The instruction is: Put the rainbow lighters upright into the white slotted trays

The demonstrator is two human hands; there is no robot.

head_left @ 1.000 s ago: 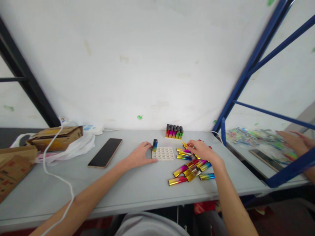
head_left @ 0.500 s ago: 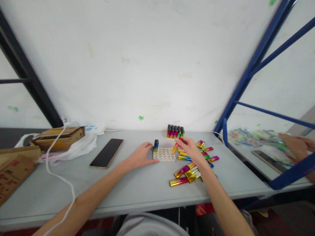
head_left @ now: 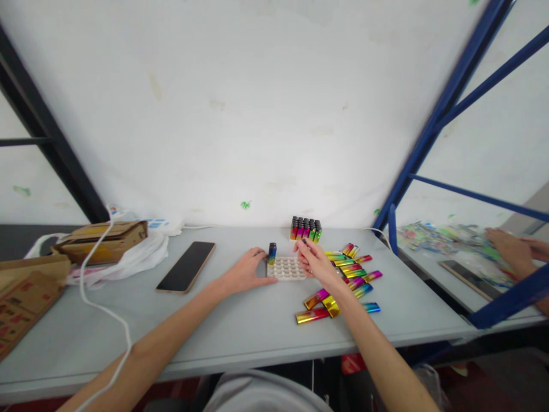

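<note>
A white tray (head_left: 285, 268) with rows of round holes lies on the desk. One blue and gold lighter (head_left: 272, 254) stands upright in its back left corner. My left hand (head_left: 245, 273) grips the tray's left side, thumb along the front edge and fingers at the back. Over the tray's right side, my right hand (head_left: 316, 262) is closed around a lighter (head_left: 303, 241); only its dark top shows between the fingers. Beside that hand lies a loose pile of shiny multicoloured lighters (head_left: 317, 316), partly hidden by my right wrist.
Behind the tray, a block of upright lighters (head_left: 305, 230) stands near the wall. A phone (head_left: 186, 267) lies left of my left hand. Cardboard boxes (head_left: 103, 243) and a plastic bag are farther left. Beyond the blue frame (head_left: 422, 143), another person's hands (head_left: 512, 254) show.
My right hand has shifted slightly left and turned, its fingers closing over the lighter, which showed red and gold before. My left hand and the tray have stayed put.
</note>
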